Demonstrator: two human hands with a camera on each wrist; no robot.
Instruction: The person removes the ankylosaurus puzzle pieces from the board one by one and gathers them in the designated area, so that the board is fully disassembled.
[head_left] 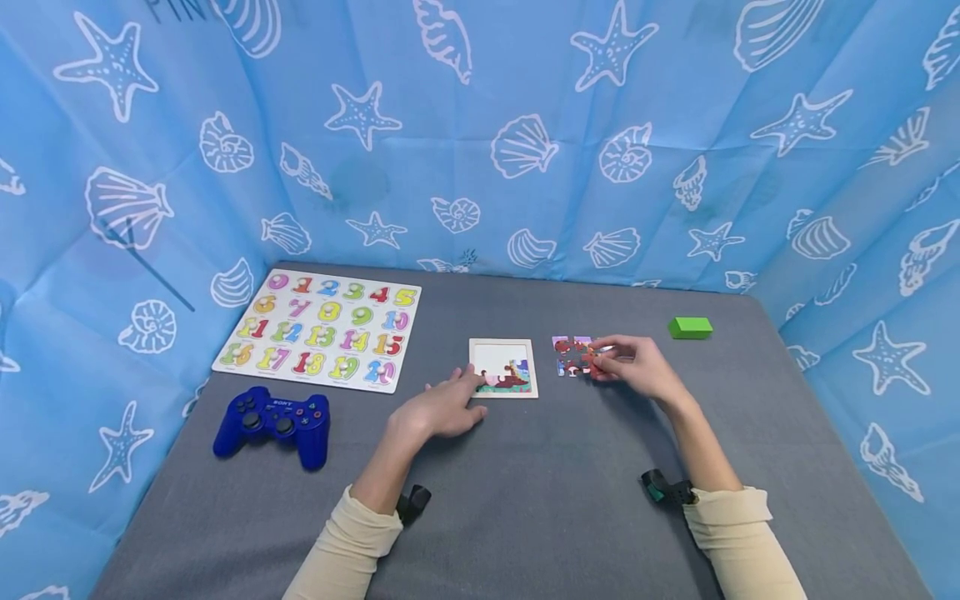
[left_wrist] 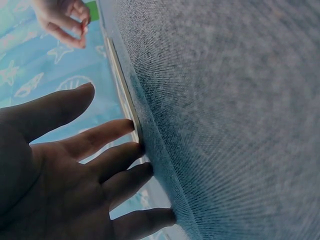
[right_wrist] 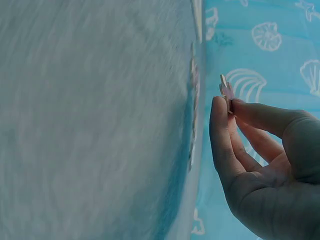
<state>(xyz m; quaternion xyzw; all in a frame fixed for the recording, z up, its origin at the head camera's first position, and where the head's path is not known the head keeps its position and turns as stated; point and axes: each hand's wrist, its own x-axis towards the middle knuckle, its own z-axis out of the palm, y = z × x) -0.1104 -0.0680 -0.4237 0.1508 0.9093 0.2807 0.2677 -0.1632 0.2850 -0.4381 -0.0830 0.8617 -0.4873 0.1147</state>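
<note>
In the head view a small wooden jigsaw tray lies mid-table, with coloured picture pieces in its lower part and bare pale board above. My left hand reaches its lower left corner with fingers spread; in the left wrist view the fingertips meet the tray's edge. Right of the tray lie several loose jigsaw pieces. Over their right side, my right hand pinches a jigsaw piece between thumb and forefinger, raised off the table in the right wrist view. Its picture is too small to read.
A number puzzle board lies at the back left, with a blue game controller in front of it. A green block sits at the back right. Blue shell-patterned curtains stand behind and beside the grey table.
</note>
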